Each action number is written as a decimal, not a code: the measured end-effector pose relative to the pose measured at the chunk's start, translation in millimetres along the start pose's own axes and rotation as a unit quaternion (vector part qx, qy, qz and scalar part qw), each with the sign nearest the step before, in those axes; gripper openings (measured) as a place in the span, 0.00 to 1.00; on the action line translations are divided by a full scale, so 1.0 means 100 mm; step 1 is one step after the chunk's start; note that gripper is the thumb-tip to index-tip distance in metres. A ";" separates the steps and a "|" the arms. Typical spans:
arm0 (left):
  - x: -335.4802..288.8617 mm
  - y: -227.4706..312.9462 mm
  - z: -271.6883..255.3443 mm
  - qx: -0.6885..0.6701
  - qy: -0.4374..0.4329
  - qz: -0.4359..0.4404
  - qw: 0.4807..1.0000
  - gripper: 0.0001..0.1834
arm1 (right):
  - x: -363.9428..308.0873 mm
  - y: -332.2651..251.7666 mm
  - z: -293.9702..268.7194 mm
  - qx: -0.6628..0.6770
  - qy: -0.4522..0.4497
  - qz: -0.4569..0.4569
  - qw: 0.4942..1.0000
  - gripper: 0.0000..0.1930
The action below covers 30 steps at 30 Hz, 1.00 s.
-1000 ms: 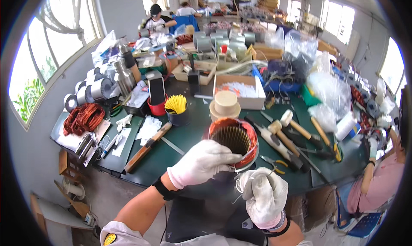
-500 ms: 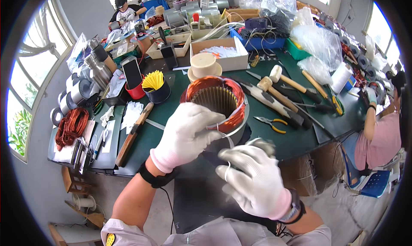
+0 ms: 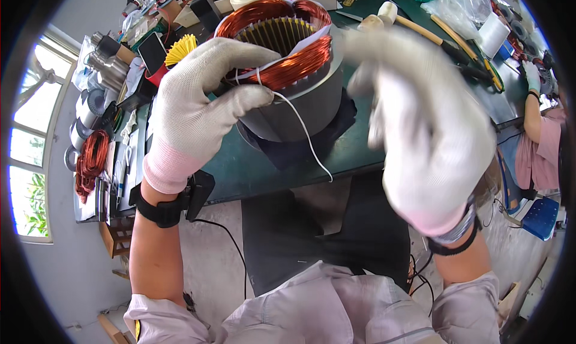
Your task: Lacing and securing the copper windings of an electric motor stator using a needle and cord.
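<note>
A motor stator (image 3: 288, 113) in a grey metal housing stands on dark cloth at the table's near edge. Its copper winding (image 3: 294, 68) rises above the rim, with white insulating paper along the inner side. In a white glove, my left hand (image 3: 192, 104) grips the near left of this winding, fingers over the top and thumb outside. Thin white cord (image 3: 305, 128) loops round the winding by my thumb, its loose end hanging down the housing. My gloved right hand (image 3: 429, 122) is raised right of the stator; motion smears its fingers, so any hold is unclear.
Beyond the right hand lie wooden-handled hammers (image 3: 420, 30) and a white thread spool (image 3: 493, 35). Copper wire coils (image 3: 91, 161) and a phone (image 3: 152, 53) are at left. A co-worker's gloved hand (image 3: 531, 75) shows at far right.
My right hand has swept up and right from below the stator, leaving the cord end hanging. The view has tipped downward and the stator appears closer. My left hand still grips the winding.
</note>
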<state>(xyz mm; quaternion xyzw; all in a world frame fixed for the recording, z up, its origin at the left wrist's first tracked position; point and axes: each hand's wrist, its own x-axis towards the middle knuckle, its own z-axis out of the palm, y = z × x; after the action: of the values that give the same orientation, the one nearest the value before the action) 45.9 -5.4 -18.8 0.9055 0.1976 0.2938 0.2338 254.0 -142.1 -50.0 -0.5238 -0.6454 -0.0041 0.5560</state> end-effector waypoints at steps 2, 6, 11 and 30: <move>-0.03 0.01 0.02 -0.039 0.005 -0.019 0.999 0.21 | 0.34 0.24 0.16 -0.054 0.034 -0.131 0.989 0.14; -0.04 -0.12 0.03 -0.003 0.010 0.054 0.998 0.22 | 0.37 0.24 0.18 -0.126 0.022 -0.194 0.973 0.14; -0.07 -0.01 0.01 -0.057 0.018 -0.007 0.998 0.21 | 0.31 0.02 0.16 -0.195 -0.068 -0.142 0.968 0.16; 0.14 0.09 -0.14 0.066 -0.026 0.043 0.997 0.28 | 0.10 -0.24 -0.08 -0.006 -0.265 0.089 0.960 0.10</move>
<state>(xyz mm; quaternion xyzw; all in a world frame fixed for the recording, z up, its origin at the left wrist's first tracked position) 49.7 -1.3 1.9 0.9340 0.1712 0.2661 0.1659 245.3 -150.5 -25.7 -0.5647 -0.7204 0.1799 0.3603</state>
